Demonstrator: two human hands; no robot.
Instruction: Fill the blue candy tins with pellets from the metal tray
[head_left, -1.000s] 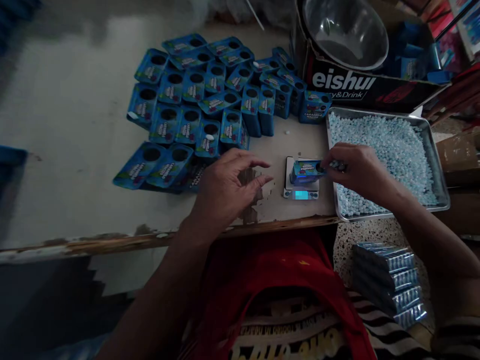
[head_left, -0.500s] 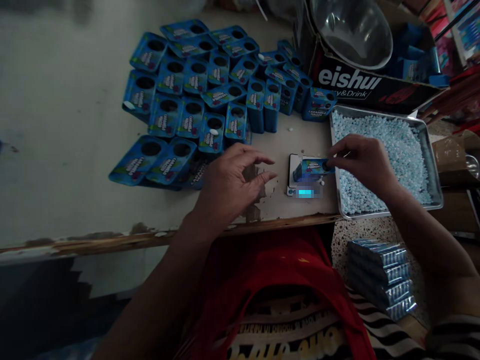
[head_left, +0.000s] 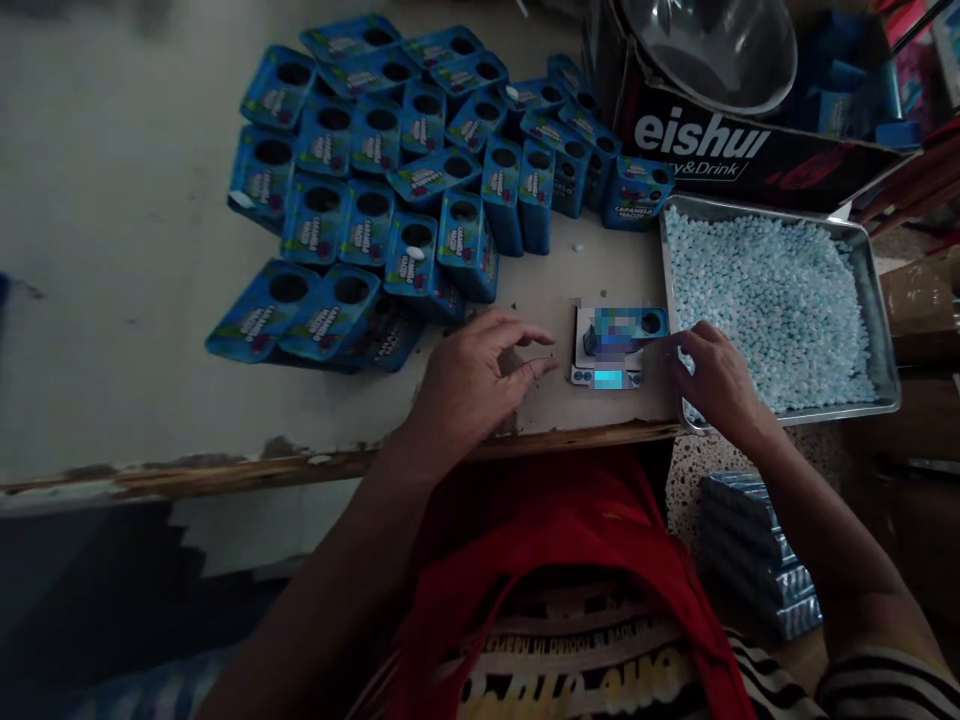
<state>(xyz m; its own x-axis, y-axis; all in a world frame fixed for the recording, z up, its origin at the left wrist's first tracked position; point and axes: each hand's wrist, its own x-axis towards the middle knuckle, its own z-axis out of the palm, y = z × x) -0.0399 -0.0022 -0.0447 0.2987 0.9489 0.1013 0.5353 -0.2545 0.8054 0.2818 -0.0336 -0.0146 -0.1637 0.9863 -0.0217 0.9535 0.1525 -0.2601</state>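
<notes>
A blue candy box [head_left: 651,322] with a round hole in its top stands on a small digital scale [head_left: 577,350], whose lit display is blurred out. My left hand [head_left: 480,375] hovers left of the scale, thumb and fingers apart, holding nothing. To the right of the box, at the near left side of a metal tray [head_left: 817,416], is my right hand [head_left: 716,375]. Its thumb and fingertips are pinched together; whatever may be between them is hidden. Small pale-blue candies [head_left: 772,300] fill the tray.
Many blue boxes [head_left: 367,220] with holed tops crowd the table to the left and behind. A black carton [head_left: 697,150] holding a steel bowl [head_left: 720,50] stands at the back right. Wrapped packs [head_left: 757,550] are stacked below the wooden table edge [head_left: 570,440].
My right hand has left the hole of the box on the scale and come down toward me, beside the tray's rim. My left hand stays nearly still. The view has shifted slightly.
</notes>
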